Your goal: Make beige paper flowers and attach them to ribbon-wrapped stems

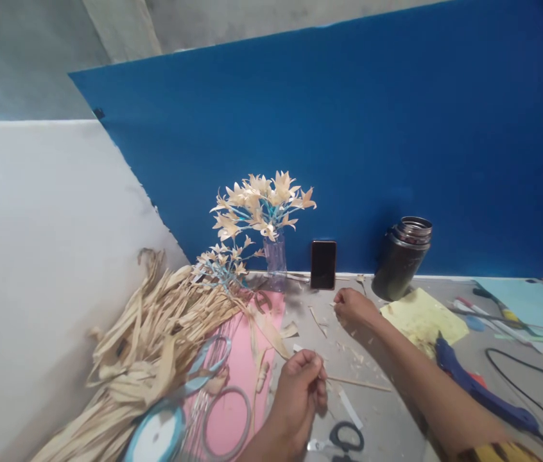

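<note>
My left hand (300, 388) is closed in a pinch low in the middle of the view; what it holds is too small to make out. A pale dried husk strip (271, 330) ends close to its fingers, and a thin stick (361, 384) runs rightward from beside them; I cannot tell whether the hand grips either. Farther forward, my right hand (352, 309) has its fingers drawn together just below the phone (323, 264). Anything between those fingers is hidden. Black-handled scissors (347, 437) lie to the right of my left wrist.
Husk flowers (262, 199) stand in a clear vase (275, 260). Dried husks (165, 327) pile up at left, by a blue ribbon spool (158, 433) and pink paper (233, 372). At right are a dark flask (401, 260), yellow paper (432, 314) and a corded blue glue gun (478, 385).
</note>
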Demonstrator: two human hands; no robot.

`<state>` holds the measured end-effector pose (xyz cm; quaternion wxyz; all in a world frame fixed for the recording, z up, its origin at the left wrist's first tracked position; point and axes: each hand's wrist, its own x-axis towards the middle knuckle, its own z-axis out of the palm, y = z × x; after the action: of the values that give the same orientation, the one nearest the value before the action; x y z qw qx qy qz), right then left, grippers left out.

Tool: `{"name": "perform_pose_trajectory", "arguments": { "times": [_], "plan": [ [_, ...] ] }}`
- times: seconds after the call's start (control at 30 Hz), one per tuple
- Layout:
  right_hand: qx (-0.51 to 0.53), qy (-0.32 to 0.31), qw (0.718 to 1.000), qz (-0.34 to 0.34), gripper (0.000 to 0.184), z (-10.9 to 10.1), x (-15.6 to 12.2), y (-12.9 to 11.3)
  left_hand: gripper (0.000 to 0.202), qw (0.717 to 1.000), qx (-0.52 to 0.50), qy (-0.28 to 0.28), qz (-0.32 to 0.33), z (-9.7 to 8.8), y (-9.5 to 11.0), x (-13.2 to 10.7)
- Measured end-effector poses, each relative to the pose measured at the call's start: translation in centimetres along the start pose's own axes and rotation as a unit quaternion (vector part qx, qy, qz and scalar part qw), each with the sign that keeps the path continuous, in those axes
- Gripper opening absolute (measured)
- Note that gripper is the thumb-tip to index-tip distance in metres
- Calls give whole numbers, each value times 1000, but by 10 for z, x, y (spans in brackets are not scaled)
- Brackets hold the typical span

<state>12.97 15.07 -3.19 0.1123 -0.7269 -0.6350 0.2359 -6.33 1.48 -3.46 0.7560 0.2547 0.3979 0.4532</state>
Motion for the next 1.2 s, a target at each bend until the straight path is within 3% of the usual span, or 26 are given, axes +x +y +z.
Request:
{"name": "perform_pose_trajectory", "arguments": {
  "times": [0.1,0.27,0.43,0.53,0.63,0.77,0.87,0.97,1.07,1.13,1.2],
  "plan": [
    [53,31,998,-34,5,0,0,8,41,1000,3,1,0,-1,-1,1],
    [148,98,974,-143,12,-9,-6,3,41,1000,0,4,8,-1,0,3],
    [188,178,929,-263,15,-21,-69,-11,38,999,-36,3,16,11,23,-9],
    [145,295,845,-422,21,-24,-119,-13,33,999,-45,-18,20,27,39,-24],
    [80,337,818,-460,24,-22,-150,-12,31,998,-26,-42,25,41,45,-36],
    [55,353,816,-455,25,-16,-164,-9,30,999,-8,-35,38,50,36,-45],
    [97,352,825,-431,25,-13,-172,-10,27,996,10,-27,83,51,28,-48],
    [220,331,866,-304,15,-16,-181,-11,21,985,64,10,158,52,26,-49],
    [353,183,898,-190,27,-20,-187,-10,16,970,129,43,204,52,27,-52],
    [425,69,887,-169,39,-22,-187,-8,14,963,160,45,210,53,27,-54],
    [474,12,865,-165,45,-23,-187,-7,14,961,179,40,207,53,24,-55]
  ]
}}
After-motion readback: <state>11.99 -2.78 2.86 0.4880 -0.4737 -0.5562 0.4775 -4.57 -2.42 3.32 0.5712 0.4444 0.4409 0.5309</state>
